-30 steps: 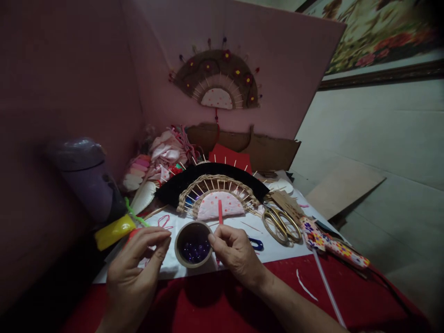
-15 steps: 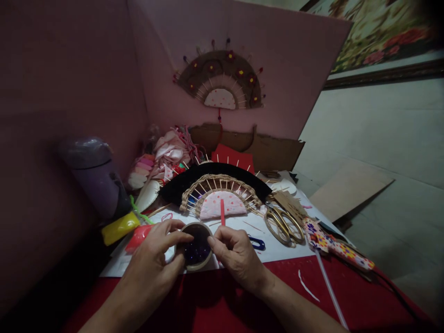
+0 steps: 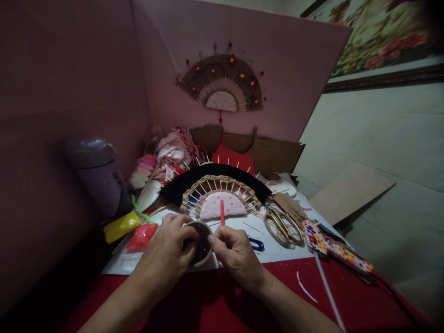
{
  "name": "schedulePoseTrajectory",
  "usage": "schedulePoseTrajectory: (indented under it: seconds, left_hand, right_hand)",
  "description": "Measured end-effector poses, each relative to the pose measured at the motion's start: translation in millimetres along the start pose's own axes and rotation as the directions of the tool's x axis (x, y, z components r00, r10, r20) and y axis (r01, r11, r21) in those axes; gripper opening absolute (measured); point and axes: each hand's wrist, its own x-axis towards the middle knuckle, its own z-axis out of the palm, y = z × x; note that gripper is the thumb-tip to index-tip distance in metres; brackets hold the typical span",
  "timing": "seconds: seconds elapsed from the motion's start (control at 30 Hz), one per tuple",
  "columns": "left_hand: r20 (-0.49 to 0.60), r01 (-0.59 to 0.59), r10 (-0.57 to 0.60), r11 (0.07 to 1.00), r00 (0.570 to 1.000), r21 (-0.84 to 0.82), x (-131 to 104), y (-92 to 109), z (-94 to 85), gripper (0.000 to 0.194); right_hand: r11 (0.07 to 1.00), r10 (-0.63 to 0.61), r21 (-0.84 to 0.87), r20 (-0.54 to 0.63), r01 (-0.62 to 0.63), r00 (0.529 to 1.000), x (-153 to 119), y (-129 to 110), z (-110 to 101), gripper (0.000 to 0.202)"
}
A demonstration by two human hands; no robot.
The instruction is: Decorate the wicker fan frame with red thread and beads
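Observation:
A small round bowl (image 3: 208,260) with a pale rim is in front of me, with dark contents at its bottom. My left hand (image 3: 169,247) reaches over its left side, fingers bent together down into it; their tips are hidden. My right hand (image 3: 237,259) is closed at the bowl's right rim, thumb against forefinger. Whether it pinches the rim or something small is unclear. Just behind the bowl lies a fan (image 3: 217,173) with a black band, woven cord and thin sticks. Its white half-round base (image 3: 208,206) has pink dots and a red strip (image 3: 222,212).
Gold-handled scissors (image 3: 282,226), a blue hair clip (image 3: 256,244) and a flower-patterned glue gun (image 3: 333,247) lie to the right. Yellow (image 3: 121,227) and red packets (image 3: 141,238) and a purple bottle (image 3: 99,180) are at left. Another fan (image 3: 222,83) hangs on the pink board.
My left hand's fingers have moved from spread over the bowl's rim to bent together inside it. The right hand stays at the right rim.

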Motion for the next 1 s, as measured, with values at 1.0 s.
schedulePoseTrajectory:
  seconds: [1.0]
  left_hand:
    - [0.289, 0.165, -0.148, 0.986, 0.946, -0.038, 19.0, 2.7, -8.5, 0.017]
  right_hand:
    - [1.000, -0.016, -0.014, 0.012, 0.016, 1.000, 1.3, 2.9, 0.2, 0.033]
